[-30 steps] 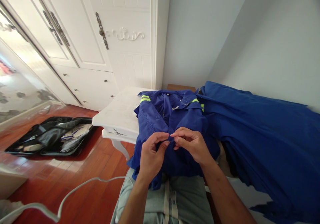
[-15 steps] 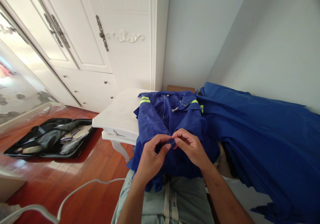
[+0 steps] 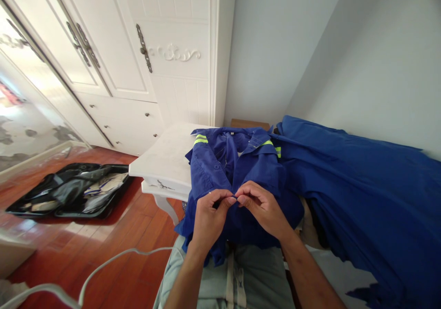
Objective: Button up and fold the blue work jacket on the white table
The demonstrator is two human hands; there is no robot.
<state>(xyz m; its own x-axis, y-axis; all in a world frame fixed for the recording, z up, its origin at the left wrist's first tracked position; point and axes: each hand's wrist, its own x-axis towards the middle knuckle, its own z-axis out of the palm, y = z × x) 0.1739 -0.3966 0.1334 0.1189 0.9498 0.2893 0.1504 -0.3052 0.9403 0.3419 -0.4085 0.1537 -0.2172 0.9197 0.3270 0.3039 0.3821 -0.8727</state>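
A blue work jacket (image 3: pixel 213 162) with yellow-and-grey reflective strips lies front up, its collar toward the wall. A button shows on its left front edge. Over the jacket's middle, my left hand (image 3: pixel 212 214) pinches the front edge between thumb and forefinger. My right hand (image 3: pixel 260 205) pinches the same spot from the other side, so the fingertips of both hands meet. Whatever small part sits between the fingertips is hidden. The lower jacket drapes over my lap, above grey-green trousers (image 3: pixel 262 272) with a pale drawstring.
A white table (image 3: pixel 165 155) stands beneath the jacket's left side. Blue cloth (image 3: pixel 361 175) covers a surface on the right. An open black suitcase (image 3: pixel 103 208) lies on the wooden floor at left, and a white cable (image 3: pixel 120 253) crosses there. White wardrobe doors (image 3: pixel 179 88) rise behind.
My fingertips have closed tighter together on the jacket's front edge, and the right thumb has come in toward the left one. The camera view has shifted slightly.
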